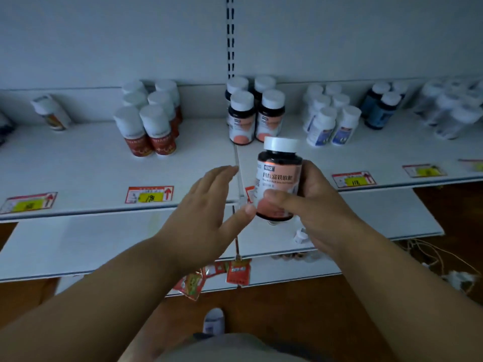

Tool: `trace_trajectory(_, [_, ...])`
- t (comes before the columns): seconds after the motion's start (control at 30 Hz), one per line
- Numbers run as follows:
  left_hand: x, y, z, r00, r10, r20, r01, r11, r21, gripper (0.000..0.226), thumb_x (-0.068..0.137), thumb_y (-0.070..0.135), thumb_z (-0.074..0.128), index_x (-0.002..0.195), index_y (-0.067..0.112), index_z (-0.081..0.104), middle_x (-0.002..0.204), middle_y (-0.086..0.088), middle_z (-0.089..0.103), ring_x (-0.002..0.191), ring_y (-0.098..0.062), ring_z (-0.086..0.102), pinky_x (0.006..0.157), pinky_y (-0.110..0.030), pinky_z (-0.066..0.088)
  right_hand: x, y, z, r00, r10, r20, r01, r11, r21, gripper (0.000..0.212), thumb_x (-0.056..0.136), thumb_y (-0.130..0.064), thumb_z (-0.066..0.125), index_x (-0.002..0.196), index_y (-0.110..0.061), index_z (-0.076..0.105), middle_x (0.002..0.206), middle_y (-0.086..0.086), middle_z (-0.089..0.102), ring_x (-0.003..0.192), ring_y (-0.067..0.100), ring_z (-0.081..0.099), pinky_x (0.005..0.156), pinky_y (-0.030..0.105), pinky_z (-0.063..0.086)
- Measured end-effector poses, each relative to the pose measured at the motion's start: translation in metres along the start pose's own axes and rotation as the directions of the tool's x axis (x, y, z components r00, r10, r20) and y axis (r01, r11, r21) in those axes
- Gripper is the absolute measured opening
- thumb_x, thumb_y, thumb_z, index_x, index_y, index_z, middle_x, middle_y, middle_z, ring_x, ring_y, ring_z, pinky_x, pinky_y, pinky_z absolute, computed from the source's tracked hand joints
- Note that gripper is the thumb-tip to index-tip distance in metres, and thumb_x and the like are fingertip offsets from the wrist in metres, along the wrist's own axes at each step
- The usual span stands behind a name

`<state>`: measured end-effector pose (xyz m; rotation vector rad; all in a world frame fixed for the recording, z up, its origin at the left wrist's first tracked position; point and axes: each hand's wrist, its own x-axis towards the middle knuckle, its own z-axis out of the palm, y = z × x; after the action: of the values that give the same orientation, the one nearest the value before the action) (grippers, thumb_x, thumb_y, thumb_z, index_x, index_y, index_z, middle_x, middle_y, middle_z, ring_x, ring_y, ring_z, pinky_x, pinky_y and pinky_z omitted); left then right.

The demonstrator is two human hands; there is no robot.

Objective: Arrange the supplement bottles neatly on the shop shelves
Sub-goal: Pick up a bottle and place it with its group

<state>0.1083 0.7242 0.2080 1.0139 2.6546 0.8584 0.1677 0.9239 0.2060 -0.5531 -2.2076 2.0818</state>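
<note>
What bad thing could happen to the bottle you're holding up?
The dark bottle with the pink label is held off the shelf by the right hand alone; the left hand is open beside it, so it might slip and fall. Set down carelessly, it could knock over the matching bottles standing close together behind it.

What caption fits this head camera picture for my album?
Right hand holds a dark pink-label bottle before the shelf; left hand open beside it.
</note>
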Motion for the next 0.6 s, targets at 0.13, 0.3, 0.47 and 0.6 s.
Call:
trace_trajectory(0.13, [0.042,-0.03,-0.01,0.997,0.023,0.074,-0.035,0.986,0.161,0.092,0.082,0.08,0.007,0.155,0.024,0.013,0.162,0.0,0.018,0.147,-0.018,0.017,0.118,-0.038,0.02,0.049,-0.019,0.018,0.999,-0.023,-0.029,0.02,0.993,-0.116,0.068,0.061,-0.03,0.087,0.119,-0.036,0.052,0.112,-0.011,0.07,0.107,0.011,0.066,0.095,0.047,0.054])
trace_trajectory(0.3, [0.088,-0.056,-0.005,0.987,-0.039,0.156,-0.012,0.949,0.315,0.09,0.083,0.075,0.011,0.155,0.021,0.008,0.163,-0.005,0.011,0.15,-0.023,0.008,0.12,-0.04,0.011,0.098,-0.023,0.034,0.994,-0.071,-0.08,0.047,0.96,-0.277,0.069,0.068,-0.022,0.089,0.124,-0.032,0.049,0.112,-0.016,0.065,0.105,0.002,0.062,0.095,0.033,0.052])
trace_trajectory(0.47, [0.127,-0.072,0.023,0.981,-0.119,0.153,0.052,0.922,0.383,0.099,0.078,0.081,0.002,0.156,0.021,-0.006,0.164,-0.01,-0.005,0.15,-0.026,-0.011,0.122,-0.047,0.005,0.136,-0.01,0.03,0.988,-0.15,-0.03,0.125,0.905,-0.406,0.07,0.068,-0.029,0.09,0.125,-0.035,0.05,0.116,-0.02,0.063,0.108,0.003,0.06,0.092,0.025,0.045])
trace_trajectory(0.6, [0.145,-0.083,0.03,0.978,-0.184,0.098,0.127,0.899,0.42,0.095,0.086,0.079,0.011,0.155,0.018,-0.01,0.164,-0.008,-0.01,0.149,-0.023,-0.017,0.122,-0.045,-0.002,0.16,-0.001,0.035,0.974,-0.228,-0.018,0.197,0.876,-0.44,0.074,0.071,-0.029,0.088,0.133,-0.031,0.048,0.128,-0.014,0.062,0.119,0.006,0.058,0.1,0.03,0.048])
